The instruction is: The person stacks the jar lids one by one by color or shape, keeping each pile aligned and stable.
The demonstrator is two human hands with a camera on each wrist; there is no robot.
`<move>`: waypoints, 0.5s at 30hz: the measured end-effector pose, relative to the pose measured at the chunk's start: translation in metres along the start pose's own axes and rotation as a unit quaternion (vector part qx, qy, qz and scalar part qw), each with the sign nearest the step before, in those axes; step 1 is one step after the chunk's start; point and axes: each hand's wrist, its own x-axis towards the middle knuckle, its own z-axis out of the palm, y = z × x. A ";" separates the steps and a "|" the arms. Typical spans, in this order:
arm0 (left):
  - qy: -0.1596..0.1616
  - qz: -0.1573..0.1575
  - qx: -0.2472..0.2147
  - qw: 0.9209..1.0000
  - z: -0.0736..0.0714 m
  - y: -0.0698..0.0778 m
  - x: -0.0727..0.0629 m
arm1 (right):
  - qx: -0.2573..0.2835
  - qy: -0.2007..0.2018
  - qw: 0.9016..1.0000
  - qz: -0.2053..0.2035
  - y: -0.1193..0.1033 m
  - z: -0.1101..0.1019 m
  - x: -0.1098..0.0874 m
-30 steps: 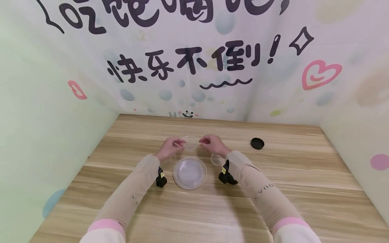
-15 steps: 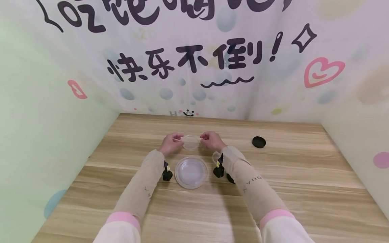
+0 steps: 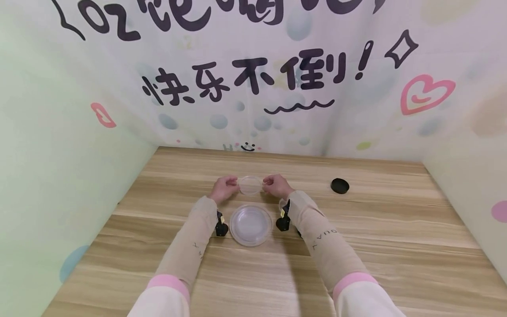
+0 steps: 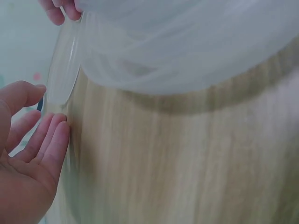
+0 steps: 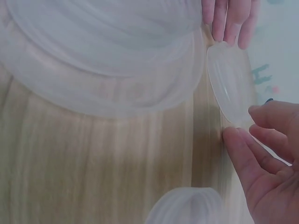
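A thin, clear round disc (image 3: 250, 185), like a lid, lies on the table between my two hands. My left hand (image 3: 225, 188) is at its left edge, fingers loosely extended and thumb apart from them in the left wrist view. On the opposite side, my right hand (image 3: 278, 186) has its fingertips right at the disc's edge, thumb and fingers spread. Nearer to me stands a larger clear round plastic container (image 3: 251, 225), between my forearms. A small clear cup (image 5: 187, 207) shows beside the right hand in the right wrist view; my right wrist mostly hides it in the head view.
A black round lid (image 3: 339, 186) lies on the wooden table (image 3: 396, 220) at the right. Another black item (image 3: 299, 234) is mostly hidden under my right forearm. A printed cloth wall (image 3: 253, 127) stands along the table's back edge.
Both hands held the disc by its edges a little earlier; now their fingers have loosened and stand slightly off it, with the disc flat between them. My forearms have drawn closer together.
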 end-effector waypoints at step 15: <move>-0.031 0.011 -0.002 0.999 0.022 -0.101 0.075 | 0.042 -0.015 0.999 -0.024 0.083 0.020 0.080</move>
